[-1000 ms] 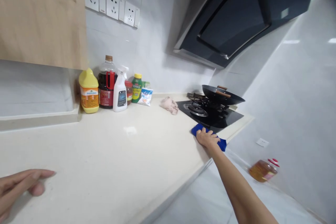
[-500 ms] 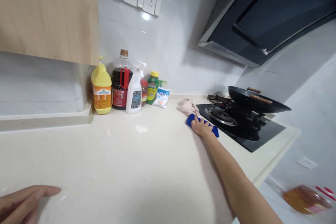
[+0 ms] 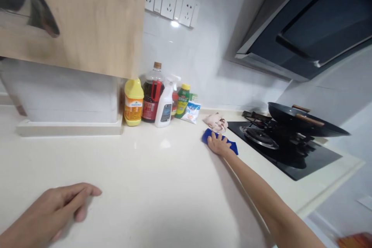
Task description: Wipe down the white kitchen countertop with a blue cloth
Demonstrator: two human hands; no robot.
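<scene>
My right hand (image 3: 218, 144) reaches out over the white countertop (image 3: 139, 170) and presses a folded blue cloth (image 3: 207, 135) flat, fingers spread across it. Parts of the cloth show on both sides of the hand; the rest lies under the palm. Just behind it sits a crumpled pale pink cloth (image 3: 216, 122), close to the black gas stove (image 3: 315, 166). Low on the left, my left hand (image 3: 59, 207) is at the countertop with loosely bent fingers, the index finger stretched out. It holds nothing.
Along the wall stand a yellow jug (image 3: 133, 102), a large dark-liquid bottle (image 3: 149, 110), a white spray bottle (image 3: 165, 108), a green bottle (image 3: 183, 100) and a white packet (image 3: 192, 112). A wok (image 3: 308, 122) rests on the stove under the range hood (image 3: 316, 27). A wooden cabinet (image 3: 95, 19) hangs upper left.
The view has turned left, so the bottles and stove sit further right. My right hand and the blue cloth have come away from the stove edge, leftward. More of my left hand shows.
</scene>
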